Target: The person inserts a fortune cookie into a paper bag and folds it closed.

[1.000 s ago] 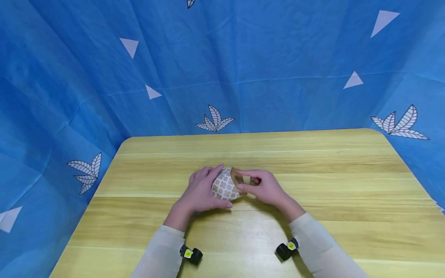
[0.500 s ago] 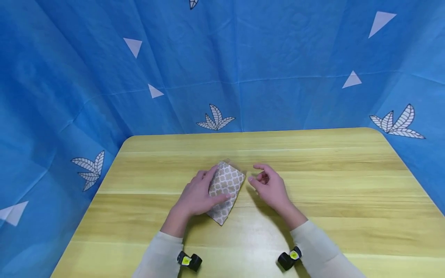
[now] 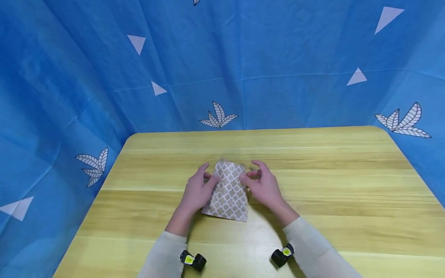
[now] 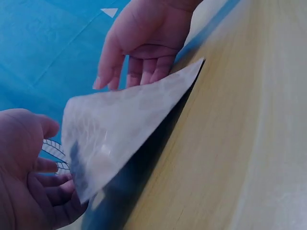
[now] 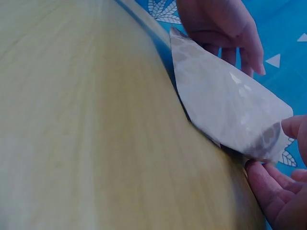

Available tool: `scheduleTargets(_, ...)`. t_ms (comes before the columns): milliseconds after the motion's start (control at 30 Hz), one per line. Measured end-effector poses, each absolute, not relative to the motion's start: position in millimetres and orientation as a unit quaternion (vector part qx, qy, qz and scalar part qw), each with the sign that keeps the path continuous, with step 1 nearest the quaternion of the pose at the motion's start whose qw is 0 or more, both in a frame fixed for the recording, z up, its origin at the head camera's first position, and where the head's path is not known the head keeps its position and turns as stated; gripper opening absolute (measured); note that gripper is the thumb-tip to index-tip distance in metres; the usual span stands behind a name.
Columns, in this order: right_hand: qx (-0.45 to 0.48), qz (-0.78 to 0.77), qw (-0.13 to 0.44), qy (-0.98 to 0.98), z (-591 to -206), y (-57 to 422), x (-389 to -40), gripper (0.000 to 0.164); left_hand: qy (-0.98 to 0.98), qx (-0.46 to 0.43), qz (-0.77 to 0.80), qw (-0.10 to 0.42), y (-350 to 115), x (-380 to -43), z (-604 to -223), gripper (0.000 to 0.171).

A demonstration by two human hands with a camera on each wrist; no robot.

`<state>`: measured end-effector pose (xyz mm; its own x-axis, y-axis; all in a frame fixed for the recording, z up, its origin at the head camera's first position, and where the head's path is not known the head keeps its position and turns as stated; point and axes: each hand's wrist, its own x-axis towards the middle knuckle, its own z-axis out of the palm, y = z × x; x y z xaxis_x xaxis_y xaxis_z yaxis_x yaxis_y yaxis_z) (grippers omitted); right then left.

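A small flat paper bag (image 3: 229, 193), white with a tan quatrefoil pattern, lies tilted between the two hands in the head view. The left hand (image 3: 198, 189) holds its left side near the far end, thumb over the patterned face and fingers partly hidden at the edge. Opposite it, the right hand (image 3: 263, 185) grips the right edge, thumb on top. In the right wrist view, right fingers (image 5: 268, 184) curl below the bag's edge. The left wrist view shows the bag (image 4: 115, 129) slanting over the table, with left fingertips at its corner.
Beneath the hands is a wood-grain table (image 3: 330, 185) with rounded far corners. A blue curtain (image 3: 278, 58) with white triangles and leaves hangs behind and beside it. Black wrist devices (image 3: 198, 262) stick out from both sleeves.
The right hand lets go of the bag's opening, moves off, then comes back to its right edge. The bag goes from bulging to flat and turns upright in view; the left hand shifts along its edge.
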<state>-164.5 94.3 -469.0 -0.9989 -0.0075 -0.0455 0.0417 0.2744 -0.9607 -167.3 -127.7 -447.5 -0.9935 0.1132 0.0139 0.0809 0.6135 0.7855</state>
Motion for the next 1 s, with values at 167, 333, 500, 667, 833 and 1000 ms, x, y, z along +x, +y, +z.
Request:
scheduleTargets(167, -0.002, -0.597, 0.022, 0.802, -470.2, 92.7, -168.0, 0.069, 0.854, 0.052, 0.512, 0.076, -125.7, -173.3, -455.9, 0.055)
scheduleTargets(333, -0.009, -0.610, 0.015, 0.793, -470.3, 94.6, -167.3, 0.071, 0.813, 0.050, 0.570, 0.104, -121.6, -173.7, -458.1, 0.047)
scheduleTargets(500, -0.007, -0.631, 0.003, 0.776, -468.3, 96.0, -165.8, 0.070, 0.765, 0.042, 0.632, 0.120, -114.5, -173.0, -455.1, 0.051)
scheduleTargets(667, -0.012, -0.661, -0.010, 0.750, -465.5, 97.2, -163.6, 0.073, 0.741, 0.041, 0.661, 0.115, -107.2, -171.7, -450.0, 0.052)
scheduleTargets(833, -0.027, -0.681, -0.025, 0.731, -460.6, 99.9, -161.5, 0.074, 0.727, 0.053, 0.677, 0.098, -102.3, -169.6, -444.5, 0.052)
scheduleTargets(1000, -0.035, -0.682, -0.046, 0.729, -445.6, 101.9, -154.9, 0.070, 0.731, 0.079, 0.673, 0.084, -99.5, -166.6, -438.4, 0.055)
